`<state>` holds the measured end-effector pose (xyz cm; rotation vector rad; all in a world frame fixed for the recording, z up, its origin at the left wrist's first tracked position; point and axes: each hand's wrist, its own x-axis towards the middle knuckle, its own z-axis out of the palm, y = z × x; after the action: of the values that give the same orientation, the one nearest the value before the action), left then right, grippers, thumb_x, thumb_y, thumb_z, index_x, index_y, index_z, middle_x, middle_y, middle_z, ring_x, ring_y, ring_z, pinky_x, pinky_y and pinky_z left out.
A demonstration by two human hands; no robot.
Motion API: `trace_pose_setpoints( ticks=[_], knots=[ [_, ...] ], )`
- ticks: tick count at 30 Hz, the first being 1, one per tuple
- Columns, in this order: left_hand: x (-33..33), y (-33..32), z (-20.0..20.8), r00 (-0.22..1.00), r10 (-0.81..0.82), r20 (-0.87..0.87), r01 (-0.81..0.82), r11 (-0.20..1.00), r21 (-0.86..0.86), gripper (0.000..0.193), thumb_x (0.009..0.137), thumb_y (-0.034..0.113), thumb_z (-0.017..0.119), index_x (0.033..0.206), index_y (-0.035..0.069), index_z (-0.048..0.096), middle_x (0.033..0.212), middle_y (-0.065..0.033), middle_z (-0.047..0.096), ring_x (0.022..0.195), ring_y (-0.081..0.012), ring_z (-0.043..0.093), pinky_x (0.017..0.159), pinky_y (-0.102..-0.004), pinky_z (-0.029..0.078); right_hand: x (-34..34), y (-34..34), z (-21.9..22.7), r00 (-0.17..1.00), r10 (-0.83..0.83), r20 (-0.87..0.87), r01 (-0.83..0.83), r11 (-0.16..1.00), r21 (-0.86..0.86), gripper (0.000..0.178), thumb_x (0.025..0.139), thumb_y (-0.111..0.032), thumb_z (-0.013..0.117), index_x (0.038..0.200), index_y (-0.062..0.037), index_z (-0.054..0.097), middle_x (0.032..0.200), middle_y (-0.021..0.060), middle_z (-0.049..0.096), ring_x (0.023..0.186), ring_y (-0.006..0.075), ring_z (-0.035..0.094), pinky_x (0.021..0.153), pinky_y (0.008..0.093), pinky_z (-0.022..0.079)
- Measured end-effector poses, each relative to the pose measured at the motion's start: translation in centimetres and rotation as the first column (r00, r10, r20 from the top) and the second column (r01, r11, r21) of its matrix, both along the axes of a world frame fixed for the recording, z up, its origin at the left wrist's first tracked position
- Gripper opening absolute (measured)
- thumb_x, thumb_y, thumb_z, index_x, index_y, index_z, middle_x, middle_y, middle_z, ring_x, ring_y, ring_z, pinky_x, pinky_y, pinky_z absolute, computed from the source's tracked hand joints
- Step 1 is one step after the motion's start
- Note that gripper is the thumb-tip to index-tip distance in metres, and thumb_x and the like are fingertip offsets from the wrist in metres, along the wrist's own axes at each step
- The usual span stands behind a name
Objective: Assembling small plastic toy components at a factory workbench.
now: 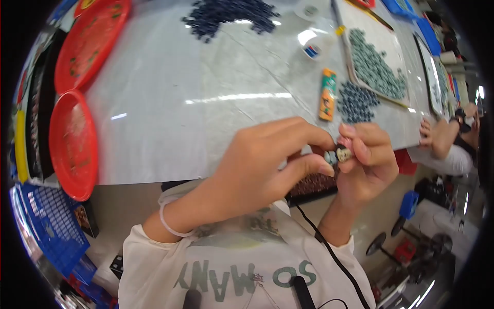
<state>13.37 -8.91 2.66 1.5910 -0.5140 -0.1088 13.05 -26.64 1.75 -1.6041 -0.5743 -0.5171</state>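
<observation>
In front of my chest, my two hands meet over a tiny figurine (343, 153) with a dark-haired, cream-coloured head and a bit of pink on it. My right hand (371, 159) is closed, pinching the figurine between thumb and fingers. From the other side comes my left hand (265, 157), its thumb and forefinger curled round a small pale blue-green piece (330, 156) that touches or nearly touches the figurine. The fingers partly cover both parts. Just beyond the hands lie an orange and green packet (327, 95) and a heap of small grey-blue pieces (357, 102).
A white tray (406, 102) of pale green pieces stands at the right. Dark blue pieces (226, 15) are heaped at the far side, near a clear cup (315, 50). Red oval plates (74, 149) line the left edge. Another person's hand (426, 131) rests on the table's right edge.
</observation>
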Motion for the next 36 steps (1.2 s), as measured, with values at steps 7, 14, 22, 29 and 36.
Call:
trace_pose_setpoints(
  ticks=[7,14,22,29,36],
  knots=[
    [-0.4,2.5,-0.6,0.894,-0.231,-0.384,0.094,0.935,-0.342,0.021,0.081,0.007,0.061,0.101,-0.001,0.058,0.089,-0.0070,0.061,0.079,-0.0118,0.059,0.070,-0.0235,0.047,-1.0,2.6,0.8,0.990,-0.051,0.133,0.102,0.907,-0.409,0.021,0.067,0.000,0.067,0.087,-0.0061,0.062,0.085,0.0156,0.066,0.081,0.0281,0.056,0.074,0.0338,0.045],
    [-1.1,9.3,2.1,0.967,0.209,-0.144,-0.205,0.978,0.039,0.024,0.081,0.005,0.061,0.103,-0.001,0.057,0.094,-0.0055,0.059,0.087,-0.0134,0.058,0.080,-0.0267,0.047,-0.6,3.6,0.1,0.998,-0.006,0.055,0.023,0.945,-0.325,0.019,0.076,-0.002,0.061,0.094,0.0005,0.059,0.089,0.0152,0.063,0.087,0.0277,0.054,0.079,0.0360,0.043],
    [-2.6,27.6,5.2,0.466,0.758,0.456,-0.864,0.279,0.419,0.024,0.081,0.004,0.058,0.104,-0.001,0.055,0.106,-0.0074,0.055,0.095,-0.0133,0.055,0.082,-0.0253,0.045,0.0,2.7,-1.9,0.996,-0.094,0.002,0.088,0.919,-0.384,0.013,0.080,0.005,0.053,0.092,0.0044,0.058,0.086,0.0131,0.061,0.084,0.0215,0.055,0.077,0.0297,0.043],
    [-4.5,41.2,4.1,0.536,0.761,0.366,-0.659,0.105,0.745,0.030,0.086,0.017,0.053,0.112,0.002,0.054,0.106,-0.0063,0.057,0.102,-0.0124,0.052,0.086,-0.0271,0.041,0.1,3.1,-2.1,0.989,-0.139,-0.052,0.112,0.928,-0.356,0.011,0.080,0.008,0.051,0.087,0.0047,0.059,0.083,0.0119,0.060,0.079,0.0187,0.055,0.073,0.0265,0.043],
    [-3.0,42.7,5.6,0.516,0.855,-0.052,-0.466,0.331,0.821,0.038,0.090,0.028,0.046,0.119,0.005,0.051,0.111,-0.0077,0.055,0.111,-0.0172,0.046,0.093,-0.0316,0.036,0.2,3.1,-2.3,0.978,-0.199,-0.056,0.171,0.932,-0.321,0.009,0.080,0.009,0.051,0.084,0.0046,0.059,0.080,0.0110,0.060,0.073,0.0172,0.056,0.067,0.0253,0.045]
  ],
)
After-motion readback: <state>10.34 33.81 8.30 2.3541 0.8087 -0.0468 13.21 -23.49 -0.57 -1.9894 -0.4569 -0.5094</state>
